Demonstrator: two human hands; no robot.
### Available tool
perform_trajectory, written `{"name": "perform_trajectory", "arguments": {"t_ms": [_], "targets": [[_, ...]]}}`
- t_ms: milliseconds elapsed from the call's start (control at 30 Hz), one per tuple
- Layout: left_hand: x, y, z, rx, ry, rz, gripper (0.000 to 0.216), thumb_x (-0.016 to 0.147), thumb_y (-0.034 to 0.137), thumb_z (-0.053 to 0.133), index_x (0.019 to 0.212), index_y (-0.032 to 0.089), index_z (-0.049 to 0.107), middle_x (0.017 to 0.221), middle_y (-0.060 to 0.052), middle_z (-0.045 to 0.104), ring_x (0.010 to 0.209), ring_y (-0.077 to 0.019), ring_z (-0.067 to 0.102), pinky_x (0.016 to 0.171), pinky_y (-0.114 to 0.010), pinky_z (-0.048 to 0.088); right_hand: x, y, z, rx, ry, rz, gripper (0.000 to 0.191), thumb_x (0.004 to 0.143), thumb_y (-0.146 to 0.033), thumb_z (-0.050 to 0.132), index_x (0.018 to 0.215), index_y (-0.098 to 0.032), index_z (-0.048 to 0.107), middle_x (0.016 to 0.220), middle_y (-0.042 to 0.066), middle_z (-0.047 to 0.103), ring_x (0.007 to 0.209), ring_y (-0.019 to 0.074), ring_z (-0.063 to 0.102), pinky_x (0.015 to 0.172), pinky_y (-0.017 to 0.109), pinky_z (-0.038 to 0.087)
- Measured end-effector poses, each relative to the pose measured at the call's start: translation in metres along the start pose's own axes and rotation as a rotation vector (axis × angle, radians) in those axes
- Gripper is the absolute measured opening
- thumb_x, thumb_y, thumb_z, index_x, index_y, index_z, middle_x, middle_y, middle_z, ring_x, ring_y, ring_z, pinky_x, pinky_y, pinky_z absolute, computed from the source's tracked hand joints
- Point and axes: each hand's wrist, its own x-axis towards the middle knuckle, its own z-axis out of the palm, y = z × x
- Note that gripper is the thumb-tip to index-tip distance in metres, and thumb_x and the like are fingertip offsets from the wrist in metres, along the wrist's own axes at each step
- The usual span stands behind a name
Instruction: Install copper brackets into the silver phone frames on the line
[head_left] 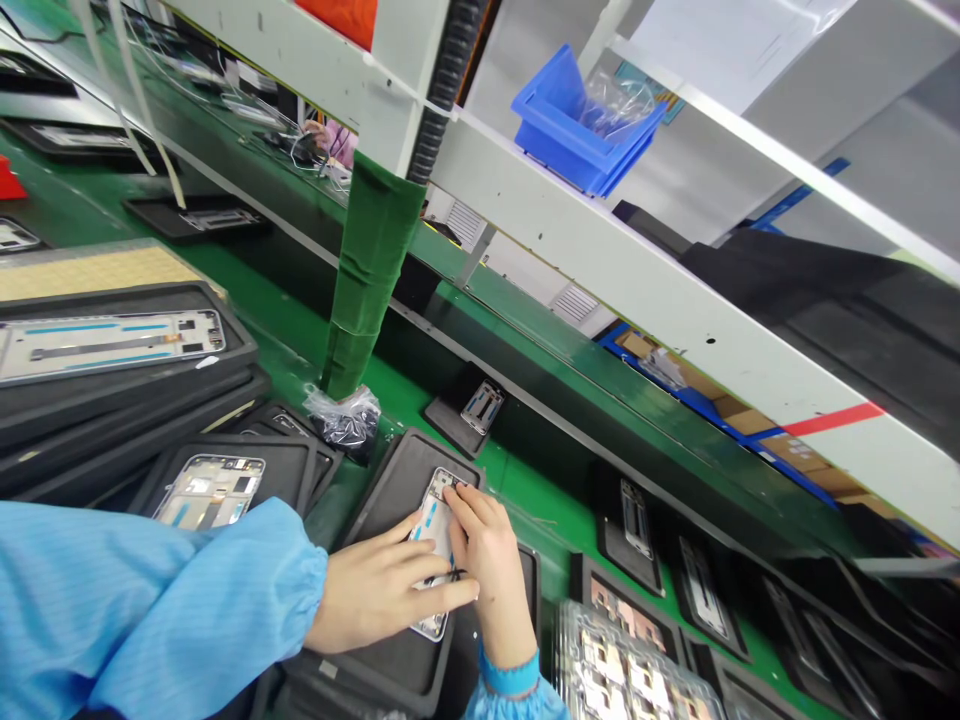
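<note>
A silver phone frame (427,522) with blue strips rests in a black foam tray (390,500), which tops a stack of similar trays. My left hand (390,588) lies across the lower half of the frame, its fingers stretched out and spread. Between those fingers shows a small dark strip (448,576); I cannot tell what it is. My right hand (489,560) bends over the frame's upper end, fingers together and fingertips pressed down near the top corner. Whatever lies under those fingertips is hidden. Both wrists wear blue sleeves (225,580).
More trays with phone frames (112,340) are stacked at left. A bag of dark parts (346,422) sits by a green-wrapped post (367,270). Clear plastic trays of metal parts (622,670) stand at right. Trays (634,525) line the green conveyor. A blue bin (585,130) sits above.
</note>
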Motion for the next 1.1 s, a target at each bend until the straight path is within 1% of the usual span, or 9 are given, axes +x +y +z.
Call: {"name": "perform_trajectory", "arguments": {"t_ms": [133, 233, 367, 533, 700, 833, 900, 967, 1100], "targets": [[-0.001, -0.001, 0.001, -0.006, 0.014, -0.004, 0.053, 0.098, 0.006, 0.046, 0.15, 0.021, 0.044, 0.117, -0.007, 0.073, 0.11, -0.0238, 0.068, 0.121, -0.045, 0.036, -0.001, 0.0, 0.002, -0.051, -0.07, 0.029, 0.043, 0.087, -0.001, 0.056, 0.121, -0.018, 0.076, 0.121, 0.013, 0.077, 0.114, 0.028, 0.072, 0.094, 0.041, 0.059], [-0.002, -0.002, 0.002, -0.008, -0.008, -0.004, 0.055, 0.099, 0.006, 0.043, 0.152, 0.022, 0.04, 0.12, -0.006, 0.072, 0.11, -0.0237, 0.068, 0.122, -0.047, 0.034, 0.0, -0.005, 0.002, -0.088, -0.13, 0.074, 0.045, 0.086, 0.0, 0.055, 0.123, -0.016, 0.075, 0.125, 0.014, 0.076, 0.119, 0.0297, 0.071, 0.097, 0.043, 0.058], [-0.001, -0.002, 0.003, 0.004, -0.019, 0.011, 0.055, 0.098, 0.005, 0.043, 0.151, 0.021, 0.039, 0.115, -0.006, 0.073, 0.107, -0.0236, 0.069, 0.123, -0.048, 0.033, 0.002, -0.016, 0.0, -0.128, -0.211, 0.142, 0.047, 0.086, -0.002, 0.059, 0.129, -0.014, 0.072, 0.131, 0.017, 0.072, 0.125, 0.0319, 0.068, 0.102, 0.044, 0.055], [-0.001, -0.002, 0.004, -0.017, 0.029, 0.013, 0.058, 0.097, 0.002, 0.045, 0.152, 0.019, 0.039, 0.111, -0.006, 0.073, 0.105, -0.0231, 0.07, 0.124, -0.048, 0.033, 0.006, -0.024, -0.005, -0.141, -0.29, 0.168, 0.046, 0.089, -0.008, 0.063, 0.134, -0.011, 0.068, 0.135, 0.019, 0.069, 0.129, 0.0317, 0.065, 0.107, 0.043, 0.051], [-0.003, -0.003, 0.009, -0.081, -0.003, -0.018, 0.064, 0.095, 0.002, 0.048, 0.155, 0.019, 0.035, 0.116, -0.008, 0.071, 0.11, -0.0233, 0.069, 0.125, -0.051, 0.031, 0.012, -0.027, -0.011, -0.148, -0.313, 0.166, 0.041, 0.092, -0.008, 0.06, 0.131, -0.016, 0.068, 0.131, 0.014, 0.072, 0.126, 0.029, 0.066, 0.105, 0.039, 0.052], [-0.004, -0.001, 0.009, -0.079, -0.047, -0.102, 0.076, 0.088, 0.0, 0.055, 0.158, 0.021, 0.032, 0.129, -0.009, 0.067, 0.122, -0.0261, 0.064, 0.122, -0.048, 0.037, 0.011, -0.029, -0.011, -0.168, -0.286, 0.175, 0.05, 0.091, -0.003, 0.055, 0.138, -0.017, 0.064, 0.132, 0.015, 0.071, 0.123, 0.0301, 0.067, 0.101, 0.042, 0.053], [-0.003, -0.001, 0.007, -0.047, -0.058, -0.171, 0.083, 0.086, 0.003, 0.06, 0.16, 0.02, 0.026, 0.139, -0.011, 0.063, 0.133, -0.0306, 0.058, 0.119, -0.046, 0.042, 0.009, -0.032, -0.01, -0.175, -0.242, 0.175, 0.052, 0.092, -0.003, 0.053, 0.141, -0.019, 0.062, 0.129, 0.015, 0.071, 0.114, 0.0306, 0.068, 0.096, 0.044, 0.055], [-0.003, -0.002, 0.004, -0.019, -0.058, -0.255, 0.093, 0.086, 0.01, 0.066, 0.163, 0.017, 0.015, 0.149, -0.016, 0.057, 0.142, -0.0354, 0.05, 0.118, -0.049, 0.042, 0.008, -0.033, -0.009, -0.17, -0.185, 0.168, 0.051, 0.093, -0.004, 0.051, 0.14, -0.021, 0.061, 0.126, 0.014, 0.07, 0.107, 0.0301, 0.068, 0.092, 0.044, 0.057], [-0.002, -0.007, 0.001, -0.02, -0.059, -0.341, 0.113, 0.082, 0.018, 0.07, 0.163, 0.012, -0.008, 0.158, -0.022, 0.046, 0.145, -0.0397, 0.047, 0.119, -0.054, 0.04, 0.008, -0.032, -0.008, -0.115, -0.143, 0.153, 0.049, 0.096, -0.006, 0.048, 0.141, -0.021, 0.059, 0.118, 0.014, 0.069, 0.102, 0.0309, 0.066, 0.089, 0.046, 0.057]]}}
